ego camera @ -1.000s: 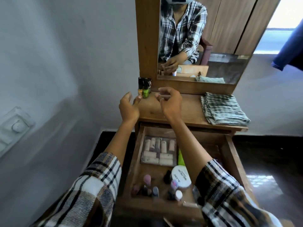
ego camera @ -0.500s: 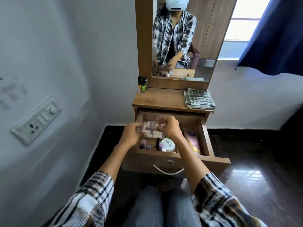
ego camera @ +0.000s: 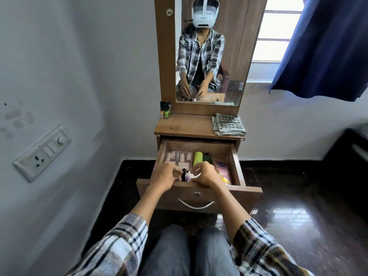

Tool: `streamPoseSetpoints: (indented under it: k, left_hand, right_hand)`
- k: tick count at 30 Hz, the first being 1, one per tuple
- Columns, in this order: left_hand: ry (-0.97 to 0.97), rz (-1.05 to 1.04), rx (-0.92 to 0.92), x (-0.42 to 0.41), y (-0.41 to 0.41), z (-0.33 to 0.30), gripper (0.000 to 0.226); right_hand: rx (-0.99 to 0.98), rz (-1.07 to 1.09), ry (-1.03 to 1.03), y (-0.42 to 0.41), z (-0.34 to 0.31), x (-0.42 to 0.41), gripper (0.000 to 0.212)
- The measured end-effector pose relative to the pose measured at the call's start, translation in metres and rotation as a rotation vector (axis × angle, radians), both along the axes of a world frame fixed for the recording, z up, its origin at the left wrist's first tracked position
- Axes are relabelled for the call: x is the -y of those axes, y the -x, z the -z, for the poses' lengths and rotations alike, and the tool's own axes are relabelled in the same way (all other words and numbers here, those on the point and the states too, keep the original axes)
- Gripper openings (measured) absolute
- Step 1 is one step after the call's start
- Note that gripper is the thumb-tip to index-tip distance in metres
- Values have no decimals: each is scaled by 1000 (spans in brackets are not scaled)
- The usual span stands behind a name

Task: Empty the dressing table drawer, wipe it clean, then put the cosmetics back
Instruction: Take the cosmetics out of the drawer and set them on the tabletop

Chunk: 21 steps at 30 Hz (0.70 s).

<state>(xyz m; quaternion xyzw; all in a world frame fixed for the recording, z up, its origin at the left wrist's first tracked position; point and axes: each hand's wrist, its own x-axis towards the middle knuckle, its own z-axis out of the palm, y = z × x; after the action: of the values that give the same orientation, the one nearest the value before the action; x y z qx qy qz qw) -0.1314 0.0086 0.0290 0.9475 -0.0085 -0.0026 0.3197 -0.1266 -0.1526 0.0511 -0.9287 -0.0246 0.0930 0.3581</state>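
Note:
The dressing table drawer (ego camera: pixel 236 168) stands pulled out in front of me. Both hands are down in its front part. My left hand (ego camera: pixel 164 176) curls over small bottles at the front left; its grip is hidden. My right hand (ego camera: pixel 206 175) has its fingers closed around a small pale bottle (ego camera: pixel 190 174), beside a lilac bottle (ego camera: pixel 187 177) and a black-capped one (ego camera: pixel 184 171). Behind them lie a tray of beige tubes (ego camera: pixel 179 157), a green tube (ego camera: pixel 198 159), a dark bottle (ego camera: pixel 208 158) and a pink pouch (ego camera: pixel 223 172).
On the table top (ego camera: pixel 185 125) several nail polish bottles (ego camera: pixel 165 111) stand at the back left and a folded checked cloth (ego camera: pixel 229 124) lies at the right. A mirror (ego camera: pixel 209 56) rises behind. A wall switchboard (ego camera: pixel 42 152) is left, a blue curtain (ego camera: pixel 326 46) right, my knees below.
Both hands came down from the table top by the nail polishes into the drawer's front, and the view has pulled back and tilted up.

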Motion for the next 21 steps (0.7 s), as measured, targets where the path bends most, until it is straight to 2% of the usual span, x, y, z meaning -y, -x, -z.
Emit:
streamPoseSetpoints:
  k: [2,4,8,11,13,17,21]
  left_hand:
    - [-37,23,-23,4,1,-7,24]
    - [-70,45,-37,6,0,-13,25]
    - [-3,9,-23,-1,-6,-18,27]
    - [5,31,-55,-8,-7,-22,31]
    - [-15,95,-123,-10,-9,-24,32]
    - [-101,236,-222,-11,-15,-24,32]
    - [-162,287,-239,-11,-21,-22,35]
  right_hand:
    - [-29,38,17,-2,4,-2,17]
    - [-74,58,31,-3,3,-3,7]
    - [-123,50,29,-9,3,-1,12]
    - [-107,-11,36,-19,6,0,29]
    - [-107,-54,50,-23,9,-2,32]
    - [-113,-97,101,-28,16,-6,27]
    - [-122,-194,103,-33,21,-4,20]
